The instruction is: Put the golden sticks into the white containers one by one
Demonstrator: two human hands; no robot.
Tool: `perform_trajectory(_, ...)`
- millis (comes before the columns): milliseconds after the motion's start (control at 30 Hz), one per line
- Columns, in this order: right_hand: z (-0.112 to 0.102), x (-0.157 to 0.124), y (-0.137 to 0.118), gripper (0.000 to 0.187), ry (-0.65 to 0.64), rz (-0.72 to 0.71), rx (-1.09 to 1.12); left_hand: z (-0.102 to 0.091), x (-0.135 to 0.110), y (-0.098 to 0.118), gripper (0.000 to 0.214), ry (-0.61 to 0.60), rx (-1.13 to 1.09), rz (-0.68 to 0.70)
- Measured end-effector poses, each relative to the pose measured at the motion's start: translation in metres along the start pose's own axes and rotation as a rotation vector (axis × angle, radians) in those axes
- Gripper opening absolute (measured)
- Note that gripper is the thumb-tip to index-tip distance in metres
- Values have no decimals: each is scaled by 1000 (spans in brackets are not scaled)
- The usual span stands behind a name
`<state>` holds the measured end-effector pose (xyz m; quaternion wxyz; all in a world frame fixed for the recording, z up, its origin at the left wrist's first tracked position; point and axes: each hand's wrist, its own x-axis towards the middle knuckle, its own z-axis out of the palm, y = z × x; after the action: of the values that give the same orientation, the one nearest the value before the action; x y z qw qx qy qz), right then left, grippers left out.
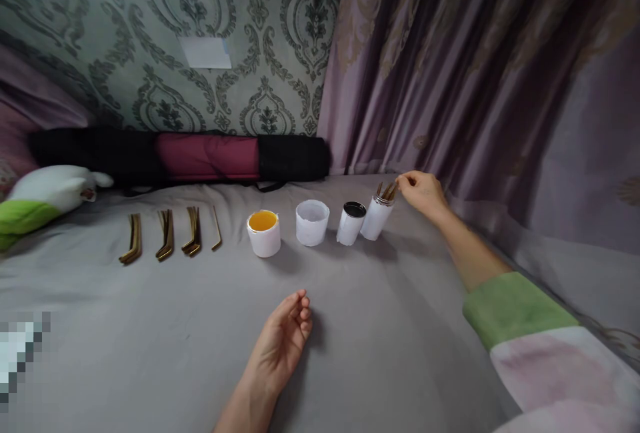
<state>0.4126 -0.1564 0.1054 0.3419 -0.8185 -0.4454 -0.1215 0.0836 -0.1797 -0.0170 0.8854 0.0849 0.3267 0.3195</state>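
Note:
My right hand (423, 194) is at the mouth of a white-wrapped container (376, 221) at the right end of the row. Its thumb and fingers pinch the top of one of the thin gold straws (388, 191) standing in there; the fingers partly hide it. Palm up and fingers loosely curled, my left hand (284, 338) rests empty over the grey sheet, in front of the containers. To the left, bent gold metal straws lie in three bundles (133, 239), (165, 236), (193, 233), with a single bent straw (217, 227) beside them.
Between the straws and the right-hand container stand a white tub with a yellow inside (265, 239), a translucent white tub (313, 225) and a white can with a dark top (351, 226). Behind lies a black and maroon roll (210, 156); a plush toy (53, 186) sits left, curtains (425, 53) hang right.

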Motion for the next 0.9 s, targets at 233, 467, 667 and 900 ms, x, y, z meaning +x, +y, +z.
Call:
perform_trajectory(233, 2, -5, 3, 24, -2, -1, -21, 2, -1, 0, 8, 15, 4, 0)
perform_trajectory(467, 6, -4, 8, 22, 17, -7, -1, 1, -1, 1, 8, 17, 3, -5)
perform_trajectory(667, 8, -5, 10, 21, 33, -8, -2, 1, -1, 0, 8, 12, -2, -4)
perform_trajectory(900, 7, -6, 11, 21, 46, 9, 19, 1, 1, 0, 8, 16, 0, -3)
